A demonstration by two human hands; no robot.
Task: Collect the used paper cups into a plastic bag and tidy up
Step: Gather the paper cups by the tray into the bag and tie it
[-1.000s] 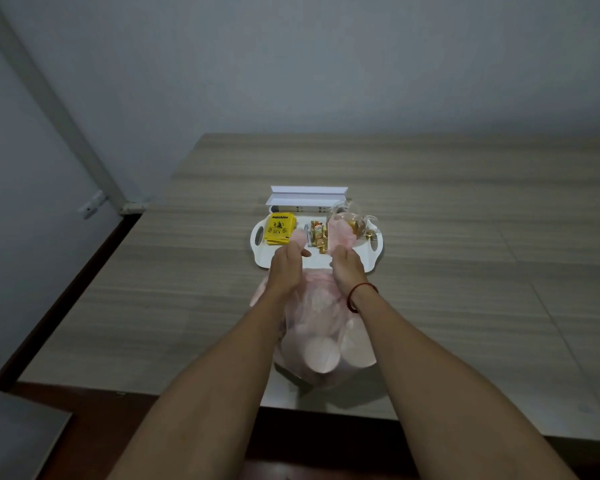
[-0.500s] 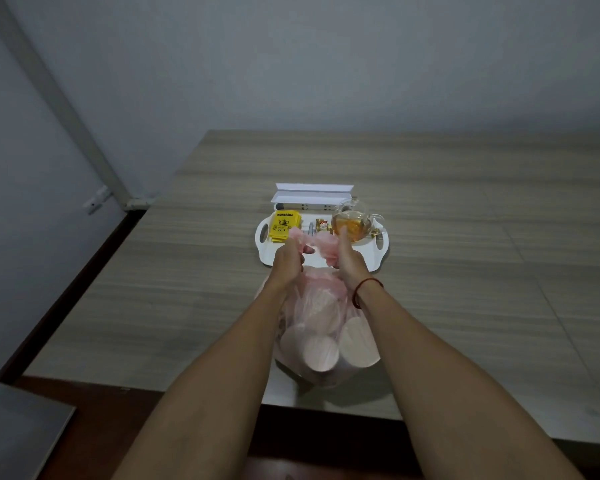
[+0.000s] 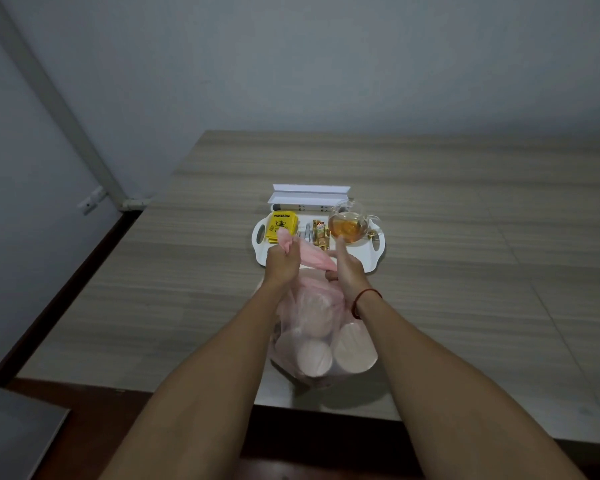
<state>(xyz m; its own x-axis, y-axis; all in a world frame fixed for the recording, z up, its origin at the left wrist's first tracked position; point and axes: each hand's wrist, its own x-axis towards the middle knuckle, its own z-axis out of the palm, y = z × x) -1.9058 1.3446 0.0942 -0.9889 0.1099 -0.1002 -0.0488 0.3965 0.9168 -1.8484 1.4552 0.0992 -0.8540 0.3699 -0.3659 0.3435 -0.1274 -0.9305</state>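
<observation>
A thin pink plastic bag (image 3: 314,320) lies on the wooden table (image 3: 465,271) near its front edge, between my forearms. Paper cups (image 3: 352,351) show through it, their bottoms toward me. My left hand (image 3: 281,265) grips one twisted handle of the bag, with a pink end sticking out above the fist. The handle strip runs across to my right hand (image 3: 347,268), which pinches its other end low down while the forefinger points up. A red cord circles my right wrist.
Just beyond my hands a white tray (image 3: 378,252) holds a yellow tea packet (image 3: 283,225), small sachets (image 3: 321,233) and a glass teapot (image 3: 349,225) of amber tea. A white box (image 3: 309,195) stands behind it. A floor gap and wall lie left.
My hands have drawn apart, stretching the bag's handle between them. The bag's neck has tightened, and my right forefinger has straightened upward.
</observation>
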